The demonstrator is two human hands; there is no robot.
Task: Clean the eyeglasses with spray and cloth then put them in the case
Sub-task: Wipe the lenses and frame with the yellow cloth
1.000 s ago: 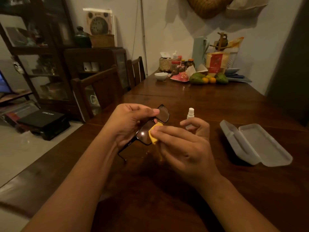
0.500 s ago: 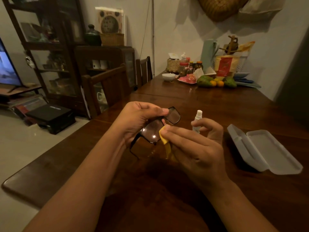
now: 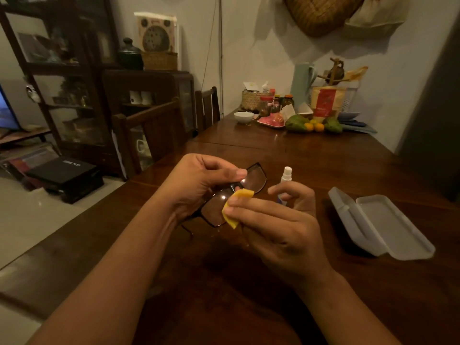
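Observation:
My left hand [image 3: 196, 183] grips the black-framed eyeglasses [image 3: 254, 179] by the bridge and top rim, holding them above the table. My right hand [image 3: 276, 225] pinches a small yellow cloth [image 3: 235, 207] against the nearer lens. A small white spray bottle [image 3: 286, 175] stands upright on the table just behind my right fingers. The pale grey glasses case [image 3: 388, 227] lies open to the right with nothing in it.
The dark wooden table [image 3: 249, 295] carries bowls, jars, a basket and fruit [image 3: 311, 125] at its far end by the wall. Wooden chairs [image 3: 154, 135] stand along the left edge. A cabinet and black box sit on the floor at left.
The view has shifted slightly. My right hand has slid the yellow cloth a little across the nearer lens, and its little and ring fingers have spread. My left hand keeps its hold.

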